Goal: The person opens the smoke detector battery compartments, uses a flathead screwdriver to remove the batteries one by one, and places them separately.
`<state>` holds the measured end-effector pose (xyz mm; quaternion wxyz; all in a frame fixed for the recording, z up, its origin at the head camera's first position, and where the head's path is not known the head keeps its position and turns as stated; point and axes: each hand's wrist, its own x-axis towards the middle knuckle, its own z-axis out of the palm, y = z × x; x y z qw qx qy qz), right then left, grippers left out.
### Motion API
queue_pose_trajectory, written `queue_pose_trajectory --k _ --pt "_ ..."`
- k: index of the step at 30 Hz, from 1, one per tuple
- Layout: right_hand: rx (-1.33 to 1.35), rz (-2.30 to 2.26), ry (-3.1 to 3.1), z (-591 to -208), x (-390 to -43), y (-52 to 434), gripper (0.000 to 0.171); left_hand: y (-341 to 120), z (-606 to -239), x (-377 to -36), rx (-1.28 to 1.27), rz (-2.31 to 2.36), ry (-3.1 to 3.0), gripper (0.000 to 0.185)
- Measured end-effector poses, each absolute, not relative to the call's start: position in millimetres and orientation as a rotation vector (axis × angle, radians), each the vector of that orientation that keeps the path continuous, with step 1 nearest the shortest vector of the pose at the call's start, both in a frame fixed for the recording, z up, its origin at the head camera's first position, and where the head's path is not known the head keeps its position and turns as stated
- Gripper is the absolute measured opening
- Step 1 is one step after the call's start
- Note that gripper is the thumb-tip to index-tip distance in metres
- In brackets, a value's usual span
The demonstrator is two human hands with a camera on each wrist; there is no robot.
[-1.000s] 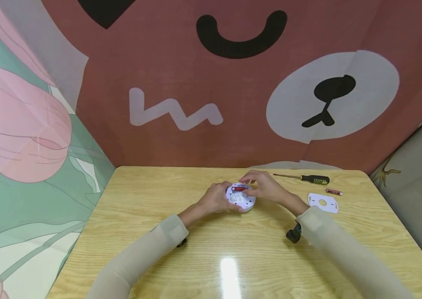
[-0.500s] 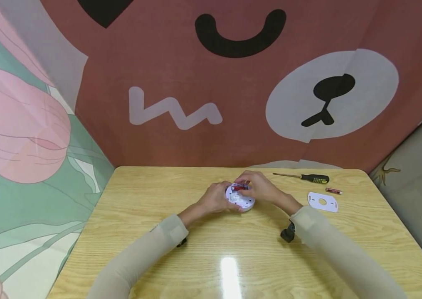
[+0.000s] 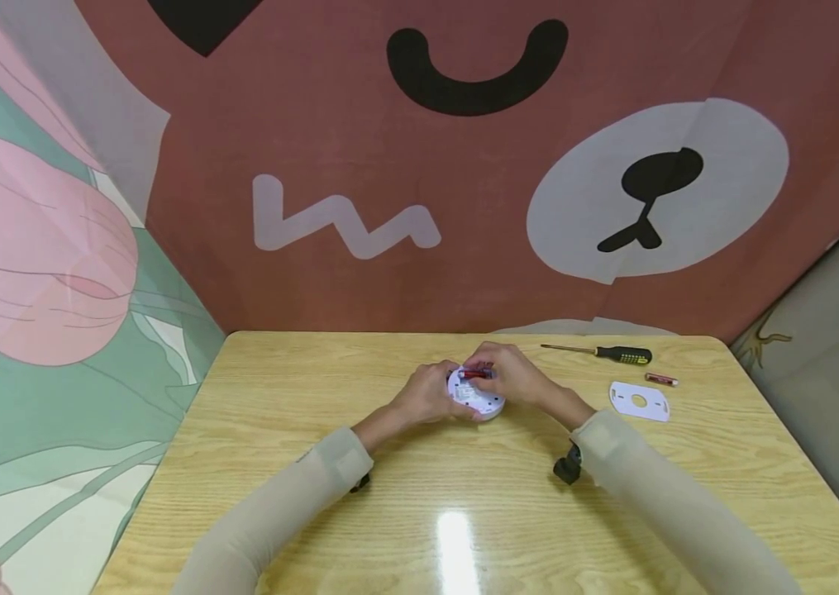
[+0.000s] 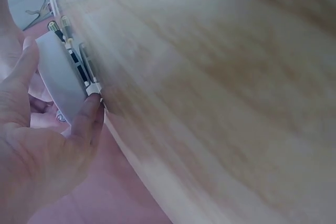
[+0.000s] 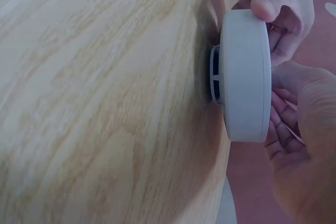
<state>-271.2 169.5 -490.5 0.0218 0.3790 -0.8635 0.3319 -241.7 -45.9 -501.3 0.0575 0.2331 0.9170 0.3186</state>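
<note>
A round white smoke detector (image 3: pixel 477 402) is gripped by my left hand (image 3: pixel 428 393) at its left edge, its back turned up towards the head camera. In the right wrist view the detector (image 5: pixel 244 77) stands edge-on, its slotted front close to the table, with a left thumb on its rim. My right hand (image 3: pixel 514 376) reaches over the back from the right and pinches a red battery (image 3: pixel 472 374) at the battery bay. The left wrist view shows the battery's end (image 4: pixel 60 116) beside the right fingers. Part of the battery and the bay are hidden by those fingers.
On the wood-grain table (image 3: pixel 359 545), a black-handled screwdriver (image 3: pixel 623 354) lies at the back right. Closer in are a second red battery (image 3: pixel 660 379) and a white mounting plate (image 3: pixel 639 401) with a round central hole. A printed cloth wall (image 3: pixel 337 289) rises behind the table.
My right hand has moved left over the detector, its fingers closing in on the battery. My left hand and the detector have stayed nearly in place.
</note>
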Motion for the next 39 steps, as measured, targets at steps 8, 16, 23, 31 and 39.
queue_pose_trajectory --k 8,16,23,31,39 --pt "1.163 1.031 -2.663 -495.5 -272.4 168.8 0.019 -48.3 -503.1 -242.8 0.73 0.984 2.785 0.086" --pt "1.139 1.029 -2.66 -496.7 -271.8 166.6 0.016 -49.9 -503.6 -243.1 0.731 0.997 2.773 0.085" --pt "1.132 1.04 -2.634 -498.9 -271.4 165.9 0.015 -50.8 -503.8 -243.6 0.737 1.002 2.762 0.085" --pt "1.147 1.017 -2.631 -499.4 -272.9 165.0 0.013 -51.0 -506.1 -244.6 0.744 1.007 2.759 0.085" --pt "1.183 1.0 -2.601 -500.6 -274.1 166.9 0.012 -50.0 -504.9 -244.0 0.729 1.008 2.757 0.086"
